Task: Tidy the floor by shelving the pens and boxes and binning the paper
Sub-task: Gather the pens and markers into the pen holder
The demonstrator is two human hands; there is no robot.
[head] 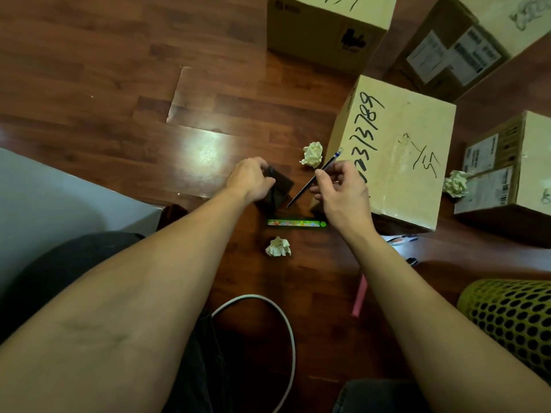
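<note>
**Head cam: pen in R hand, dark holder in L, floor not yet tidy**

Head view, my count first. Cardboard boxes: 5 in sight, the closest being the numbered box [396, 150] w/ handwriting on its side, just right of the hands. Crumpled paper balls: 3 – one [312, 154] beside the numbered box's near corner, one [278, 246] lower down on the wood floor [119, 84], one [455, 183] wedged between boxes at right. Loose pens on floor: I see a cluster [401, 238] by the right forearm, exact no. can't tell. Also 1 green ruler-like strip [296, 223], lying left-right, 1 pink stick [359, 296], 1 white cable [286, 329], 1 yellow perforated bin [512, 317] at lower right.

Left hand [250, 180] is closed round a dark square holder [278, 189] resting on the floor. Right hand [340, 192] pinches a dark pen [316, 177] between thumb & fingers. Pen's long axis runs diagonal: tip down-left, toward the holder, just short of it; clip end up-right, over the numbered box.
</note>
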